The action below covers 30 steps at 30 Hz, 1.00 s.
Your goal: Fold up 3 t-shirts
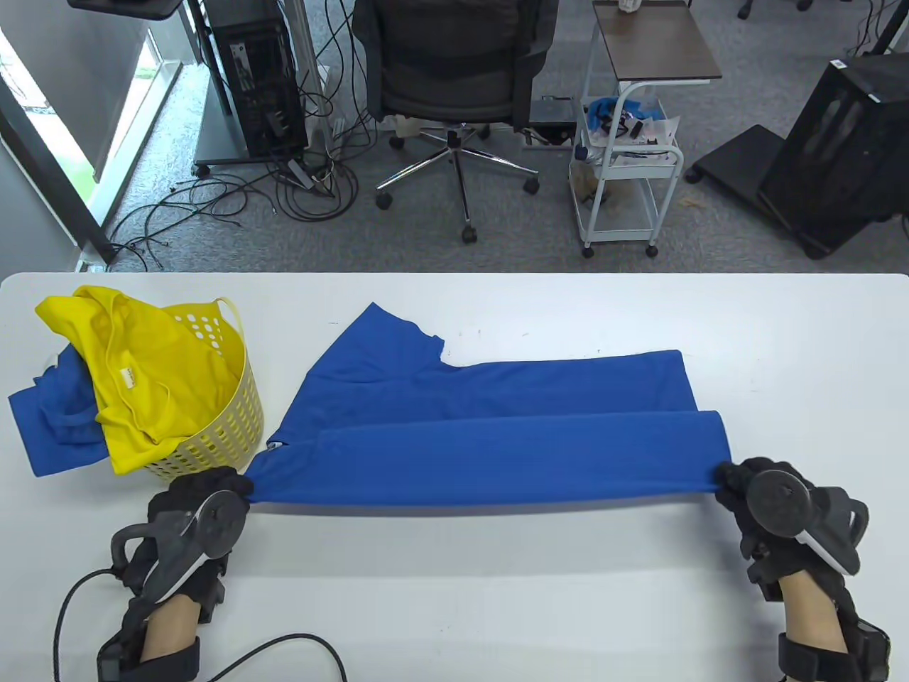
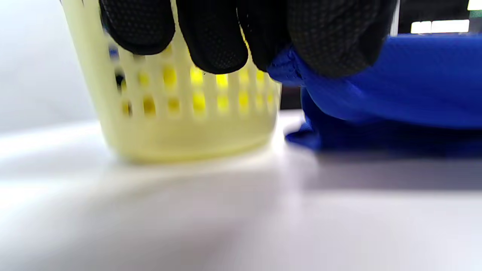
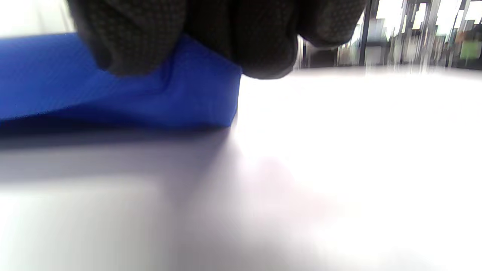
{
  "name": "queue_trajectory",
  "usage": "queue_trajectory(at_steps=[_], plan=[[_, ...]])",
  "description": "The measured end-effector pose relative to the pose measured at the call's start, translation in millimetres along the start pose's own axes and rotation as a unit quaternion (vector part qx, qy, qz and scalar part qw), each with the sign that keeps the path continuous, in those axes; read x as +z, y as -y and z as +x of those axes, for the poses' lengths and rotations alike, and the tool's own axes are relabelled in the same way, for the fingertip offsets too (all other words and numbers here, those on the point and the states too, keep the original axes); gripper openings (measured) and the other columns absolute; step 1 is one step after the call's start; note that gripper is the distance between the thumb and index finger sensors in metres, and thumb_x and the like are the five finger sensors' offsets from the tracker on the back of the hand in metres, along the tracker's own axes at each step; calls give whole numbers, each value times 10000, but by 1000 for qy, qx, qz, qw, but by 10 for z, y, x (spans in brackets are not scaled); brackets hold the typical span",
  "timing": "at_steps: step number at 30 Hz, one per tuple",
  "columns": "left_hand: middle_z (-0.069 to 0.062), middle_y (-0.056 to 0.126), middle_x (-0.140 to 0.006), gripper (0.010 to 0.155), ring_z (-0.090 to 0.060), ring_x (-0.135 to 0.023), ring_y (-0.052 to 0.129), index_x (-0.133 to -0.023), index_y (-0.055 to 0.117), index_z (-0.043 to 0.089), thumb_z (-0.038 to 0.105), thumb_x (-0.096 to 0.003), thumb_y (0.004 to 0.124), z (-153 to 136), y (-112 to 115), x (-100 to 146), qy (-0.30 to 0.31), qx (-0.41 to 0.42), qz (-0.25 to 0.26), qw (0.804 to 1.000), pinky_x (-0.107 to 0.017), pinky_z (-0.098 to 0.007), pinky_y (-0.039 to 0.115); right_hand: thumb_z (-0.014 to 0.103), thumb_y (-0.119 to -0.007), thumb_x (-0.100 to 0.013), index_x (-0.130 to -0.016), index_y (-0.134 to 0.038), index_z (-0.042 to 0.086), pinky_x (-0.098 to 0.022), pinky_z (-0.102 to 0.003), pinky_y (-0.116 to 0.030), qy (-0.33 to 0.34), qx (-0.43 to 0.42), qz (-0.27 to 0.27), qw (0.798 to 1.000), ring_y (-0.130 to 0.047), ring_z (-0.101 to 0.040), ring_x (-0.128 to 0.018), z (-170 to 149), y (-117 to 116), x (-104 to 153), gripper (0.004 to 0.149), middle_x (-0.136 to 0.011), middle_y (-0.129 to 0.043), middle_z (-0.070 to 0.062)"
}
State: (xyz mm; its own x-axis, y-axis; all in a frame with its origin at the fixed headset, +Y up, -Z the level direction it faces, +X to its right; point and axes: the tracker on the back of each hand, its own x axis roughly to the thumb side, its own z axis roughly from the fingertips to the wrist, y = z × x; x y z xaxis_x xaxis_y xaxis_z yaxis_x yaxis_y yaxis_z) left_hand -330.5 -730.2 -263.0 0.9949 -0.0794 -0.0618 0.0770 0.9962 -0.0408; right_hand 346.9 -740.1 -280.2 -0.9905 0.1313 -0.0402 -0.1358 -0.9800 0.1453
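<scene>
A royal-blue knit t-shirt (image 1: 490, 419) lies stretched across the middle of the white table (image 1: 639, 312), its collar end toward the left of the table view and its hem toward the right. The near long edge is lifted and doubled over, so a band of cloth lies on the body of the shirt. The left hand (image 1: 206, 508), in a black sensor glove, pinches the lower-left corner of that band, its fingers (image 2: 331, 41) curled onto bunched blue cloth in the left wrist view. The right hand (image 1: 767, 497) grips the lower-right corner the same way, its fingers (image 3: 131, 41) closed on the fabric's end.

To my eye this is the first lengthwise fold, only partly laid. The cloth is pulled taut between the two grips, so if either pinch slips, the band would sag and the fold line would go crooked. The left hand works just beside a pale yellow perforated plastic basket (image 1: 220, 426) at the left of the frame, and a careless sweep could nudge it or catch the yellow t-shirt (image 1: 135, 369) spilling from it. A second blue garment (image 1: 53, 419) hangs out of the basket's far-left side.

Both thumbs are hidden under cloth or glove. The near sleeve is folded out of sight, and both wrist views are blurred low down.
</scene>
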Motion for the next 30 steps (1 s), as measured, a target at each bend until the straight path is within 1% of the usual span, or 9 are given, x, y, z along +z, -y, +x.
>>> queue_trajectory(at_steps=[1,2,4,6,9,13,17,23,30], plan=[[102,792,-905,412,-176,-810,793,-792,810,419,472,-385,777,2,72,-37,0,3,-77,997,-619,-452,729,305,-871,-374,-764,-833,250,-593,-538,-663,1,2,74,997,-853,-310,-676,-6,-86,-38,395,-758,-852,-63],[88,762,-941,422,-195,-837,761,-805,811,401,502,-402,735,-5,113,-44,-5,11,-112,994,-642,-465,699,331,-861,-387,-770,-831,246,-592,-538,-657,3,2,107,994,-844,-310,-680,-16,-133,-47,394,-762,-844,-63],[63,758,-963,479,-215,-844,757,-827,820,367,550,-401,695,-32,147,-42,-4,39,-112,993,-645,-476,692,421,-843,-375,-756,-855,237,-576,-540,-668,-2,-14,93,996,-856,-313,-659,-48,-134,-37,422,-744,-860,-67],[55,773,-949,503,-216,-822,778,-850,800,366,554,-390,719,-9,148,-33,-3,38,-76,996,-626,-468,710,423,-847,-375,-792,-841,209,-579,-556,-651,-13,-37,43,998,-843,-332,-667,-79,-88,-12,469,-758,-848,-88],[44,686,-1013,606,-225,-880,708,-931,694,392,604,-365,731,81,205,-25,13,31,-127,991,-665,-476,666,437,-861,-362,-967,-642,230,-624,-592,-579,-17,-16,51,998,-751,-374,-761,-81,-140,-16,675,-865,-745,-124],[21,487,-1110,829,-247,-971,550,-1046,461,409,646,-319,780,243,317,-19,33,-7,-196,980,-728,-501,561,449,-876,-345,-1038,-390,248,-655,-609,-501,-29,43,92,994,-607,-417,-851,-15,-280,-77,870,-976,-566,-156],[23,436,-1123,866,-240,-972,553,-1058,395,415,626,-314,783,245,292,-38,37,-37,-153,987,-725,-500,572,482,-868,-328,-1040,-319,255,-661,-609,-488,-14,71,100,992,-574,-423,-867,82,-292,-76,927,-1008,-494,-158],[19,458,-1114,826,-242,-960,580,-1059,412,392,586,-345,778,132,307,-45,12,-28,-158,987,-721,-505,584,510,-860,-323,-1037,-289,260,-662,-611,-488,13,92,116,989,-553,-426,-882,232,-296,-48,948,-1026,-450,-168],[30,482,-1126,823,-235,-995,609,-1068,385,406,646,-352,713,396,107,22,62,-17,-68,996,-738,-508,609,515,-854,-336,-1039,-289,274,-690,-653,-448,32,35,61,997,-502,-447,-954,248,-149,6,934,-1085,-396,-166]])
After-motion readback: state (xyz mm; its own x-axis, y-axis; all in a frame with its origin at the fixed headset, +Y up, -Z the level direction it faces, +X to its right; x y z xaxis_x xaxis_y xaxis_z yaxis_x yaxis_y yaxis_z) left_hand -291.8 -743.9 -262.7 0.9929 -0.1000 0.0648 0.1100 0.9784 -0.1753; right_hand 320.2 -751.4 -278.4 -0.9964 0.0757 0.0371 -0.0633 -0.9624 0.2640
